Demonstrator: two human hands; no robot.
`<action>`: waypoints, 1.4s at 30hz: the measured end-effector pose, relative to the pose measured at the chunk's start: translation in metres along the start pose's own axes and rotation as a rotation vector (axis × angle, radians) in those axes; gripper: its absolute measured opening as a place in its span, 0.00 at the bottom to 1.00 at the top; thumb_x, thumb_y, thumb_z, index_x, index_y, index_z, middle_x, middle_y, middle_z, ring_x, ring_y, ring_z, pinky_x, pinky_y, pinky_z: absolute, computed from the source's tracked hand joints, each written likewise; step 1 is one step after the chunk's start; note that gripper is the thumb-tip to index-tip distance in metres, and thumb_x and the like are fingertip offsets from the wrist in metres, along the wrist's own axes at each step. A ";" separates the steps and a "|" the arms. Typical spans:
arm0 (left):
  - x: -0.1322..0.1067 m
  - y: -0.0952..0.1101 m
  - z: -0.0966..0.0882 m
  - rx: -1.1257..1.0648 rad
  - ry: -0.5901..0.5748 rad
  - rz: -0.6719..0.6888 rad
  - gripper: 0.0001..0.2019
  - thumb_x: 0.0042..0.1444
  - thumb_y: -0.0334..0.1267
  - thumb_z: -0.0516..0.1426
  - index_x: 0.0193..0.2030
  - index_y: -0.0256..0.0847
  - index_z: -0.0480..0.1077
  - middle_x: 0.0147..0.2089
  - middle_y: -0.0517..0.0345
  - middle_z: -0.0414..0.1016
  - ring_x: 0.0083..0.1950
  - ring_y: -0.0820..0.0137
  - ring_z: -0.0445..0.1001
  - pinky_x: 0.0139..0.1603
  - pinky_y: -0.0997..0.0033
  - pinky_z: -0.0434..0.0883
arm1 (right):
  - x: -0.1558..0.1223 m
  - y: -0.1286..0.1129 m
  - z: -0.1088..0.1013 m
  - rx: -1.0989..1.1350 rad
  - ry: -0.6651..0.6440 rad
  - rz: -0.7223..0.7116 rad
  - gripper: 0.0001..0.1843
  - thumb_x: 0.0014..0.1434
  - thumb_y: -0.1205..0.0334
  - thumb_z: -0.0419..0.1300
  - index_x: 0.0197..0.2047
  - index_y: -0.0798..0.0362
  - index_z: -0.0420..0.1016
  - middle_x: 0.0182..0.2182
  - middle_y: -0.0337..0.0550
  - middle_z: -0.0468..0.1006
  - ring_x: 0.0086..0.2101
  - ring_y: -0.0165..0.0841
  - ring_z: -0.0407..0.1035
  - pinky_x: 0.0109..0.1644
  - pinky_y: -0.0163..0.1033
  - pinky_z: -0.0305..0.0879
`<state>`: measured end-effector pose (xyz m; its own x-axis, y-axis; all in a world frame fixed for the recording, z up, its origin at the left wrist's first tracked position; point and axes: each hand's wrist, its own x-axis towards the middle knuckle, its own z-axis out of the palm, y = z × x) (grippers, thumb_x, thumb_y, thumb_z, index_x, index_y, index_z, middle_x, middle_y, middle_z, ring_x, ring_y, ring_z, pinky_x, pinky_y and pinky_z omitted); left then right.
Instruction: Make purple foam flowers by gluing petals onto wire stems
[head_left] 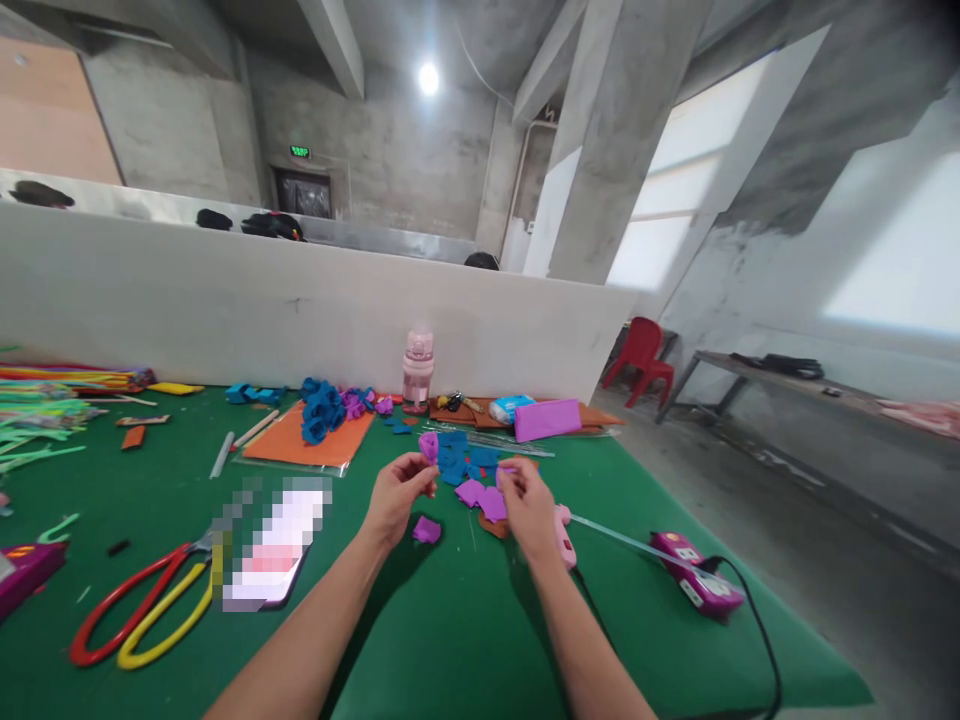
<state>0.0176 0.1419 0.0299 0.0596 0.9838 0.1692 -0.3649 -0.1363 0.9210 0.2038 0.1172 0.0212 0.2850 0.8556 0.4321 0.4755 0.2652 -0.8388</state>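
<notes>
My left hand (397, 497) pinches a small cupped piece of purple crepe paper (429, 446) upright between thumb and fingertips. My right hand (529, 508) has its fingers closed on another purple paper piece (503, 477), partly hidden by the fingers. Beneath and between the hands lie loose purple paper cutouts (470, 492) and blue paper pieces (453, 462). A crumpled purple piece (427, 530) rests on the table below my left hand. Just right of my right wrist is a pink glue gun (565, 540) with a long clear glue stick (615, 535) in it, partly covered by the hand.
On the green table (450, 640) are red-and-yellow-handled scissors (161, 600), a phone (277, 550), and a purple power strip (696, 575) with a black cord. Blue paper flowers (322, 410) sit on an orange sheet (300, 445). A pink bottle (418, 372) stands against the white partition (337, 310).
</notes>
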 end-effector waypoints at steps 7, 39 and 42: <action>0.003 -0.003 -0.007 -0.074 0.002 -0.089 0.11 0.42 0.40 0.63 0.30 0.36 0.69 0.27 0.61 0.71 0.23 0.79 0.67 0.25 0.79 0.64 | 0.001 -0.003 0.074 0.422 -0.231 0.099 0.21 0.57 0.47 0.49 0.33 0.54 0.74 0.27 0.41 0.74 0.25 0.28 0.64 0.28 0.32 0.62; 0.005 -0.023 -0.010 0.135 0.191 -0.027 0.13 0.41 0.42 0.63 0.31 0.36 0.70 0.24 0.61 0.68 0.22 0.78 0.63 0.22 0.78 0.61 | -0.038 0.004 0.061 0.357 0.007 0.186 0.27 0.62 0.46 0.40 0.31 0.54 0.73 0.22 0.41 0.72 0.23 0.28 0.63 0.25 0.33 0.58; 0.006 -0.022 -0.012 0.209 0.219 0.026 0.13 0.42 0.43 0.62 0.33 0.36 0.71 0.23 0.61 0.68 0.22 0.77 0.63 0.22 0.77 0.61 | -0.042 0.000 0.064 0.345 -0.038 0.127 0.26 0.63 0.48 0.40 0.30 0.54 0.73 0.21 0.41 0.72 0.23 0.28 0.63 0.27 0.34 0.59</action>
<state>0.0144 0.1521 0.0066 -0.1576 0.9782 0.1352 -0.1635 -0.1608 0.9734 0.1386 0.1094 -0.0177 0.2894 0.9056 0.3099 0.1274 0.2845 -0.9502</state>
